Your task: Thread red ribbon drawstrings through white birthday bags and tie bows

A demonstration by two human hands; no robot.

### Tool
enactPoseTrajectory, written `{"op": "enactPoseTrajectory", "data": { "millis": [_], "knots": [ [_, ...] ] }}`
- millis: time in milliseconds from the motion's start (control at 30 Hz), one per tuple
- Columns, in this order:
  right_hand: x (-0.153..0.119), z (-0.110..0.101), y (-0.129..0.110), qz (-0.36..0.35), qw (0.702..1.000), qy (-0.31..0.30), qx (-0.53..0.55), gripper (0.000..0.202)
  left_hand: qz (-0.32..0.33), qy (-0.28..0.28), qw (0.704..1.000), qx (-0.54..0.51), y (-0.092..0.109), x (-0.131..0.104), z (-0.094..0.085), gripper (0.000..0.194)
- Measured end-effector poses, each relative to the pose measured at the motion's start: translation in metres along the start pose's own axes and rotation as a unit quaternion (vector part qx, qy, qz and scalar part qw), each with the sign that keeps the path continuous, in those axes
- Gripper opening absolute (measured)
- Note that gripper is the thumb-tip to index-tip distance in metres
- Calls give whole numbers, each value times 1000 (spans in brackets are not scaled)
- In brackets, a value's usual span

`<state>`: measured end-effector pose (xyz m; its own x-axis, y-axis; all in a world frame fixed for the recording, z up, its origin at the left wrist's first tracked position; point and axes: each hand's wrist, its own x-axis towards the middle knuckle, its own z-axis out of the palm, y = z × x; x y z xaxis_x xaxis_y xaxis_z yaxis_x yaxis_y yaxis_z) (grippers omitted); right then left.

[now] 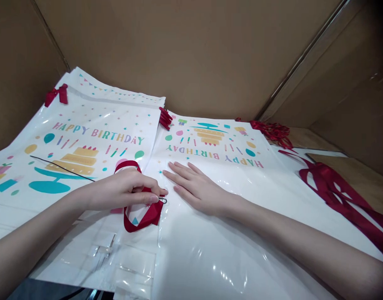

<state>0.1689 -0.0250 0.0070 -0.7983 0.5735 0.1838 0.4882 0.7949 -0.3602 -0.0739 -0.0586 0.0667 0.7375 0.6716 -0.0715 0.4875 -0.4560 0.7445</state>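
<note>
**Pinching on one side, pressing on the other**

The left hand [128,189] was closed in a narrow pinch on a thin dark tool [62,168], whose shaft seemed to run under the hand, the straight part lying out past the wrist and the small looped tip just beyond the thumb. Holding it so near that tip probably gave close control of where it pointed: right at the edge of the left printed sheet [116,110]. A red ribbon [152,216] curved above and below those fingers in an open loop; whether they gripped it too or only lay over it, I could not tell.

The right hand [197,185] held nothing. It lay flat, fingers spread, on the right printed sheet [191,246], close by the tool's tip, most likely because a broad palm there kept the glossy, slippery-looking surface from sliding.

The two sheets lay side by side, their prints facing opposite ways, so the pinch fell where they met. A red bow [56,95] sat at the far left edge, and red ribbon ends [165,118] showed between the sheets. Loose red ribbon [331,187] trailed at the right, apart from both hands, perhaps to leave the middle free. Brown walls [178,50] closed off the back.
</note>
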Motion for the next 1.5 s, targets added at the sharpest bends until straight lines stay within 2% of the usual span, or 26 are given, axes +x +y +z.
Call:
{"op": "enactPoseTrajectory", "data": {
  "millis": [133,267,367,467,600,867,1067,1267,1367,1500],
  "knots": [
    [7,-2,8,-37,999,-1,4,44,-3,-15,1000,12,-4,-1,-3,33],
    [10,-5,3,-77,995,62,13,33,-17,-15,999,23,-4,0,-3,32],
    [8,-5,-11,-66,993,99,6,20,-14,-1,999,40,-2,1,-2,32],
    [2,-1,-23,-43,990,134,-7,17,-11,0,998,57,0,2,-1,33],
    [-5,4,-27,-17,985,173,-1,15,-43,-20,998,42,2,4,0,33],
    [-6,7,-22,-19,983,181,17,15,-65,-45,997,-24,3,3,1,31],
    [-6,7,-25,-33,986,162,9,16,-36,-19,999,1,-1,1,-4,32],
    [-6,12,-23,-47,981,189,22,13,-9,-31,999,2,-5,1,-3,32],
    [-6,13,-22,-67,974,209,53,12,-23,-36,999,-26,-1,1,-1,30],
    [-6,9,-23,-92,960,246,93,15,-8,-27,998,-53,6,-1,1,27]
  ]
}}
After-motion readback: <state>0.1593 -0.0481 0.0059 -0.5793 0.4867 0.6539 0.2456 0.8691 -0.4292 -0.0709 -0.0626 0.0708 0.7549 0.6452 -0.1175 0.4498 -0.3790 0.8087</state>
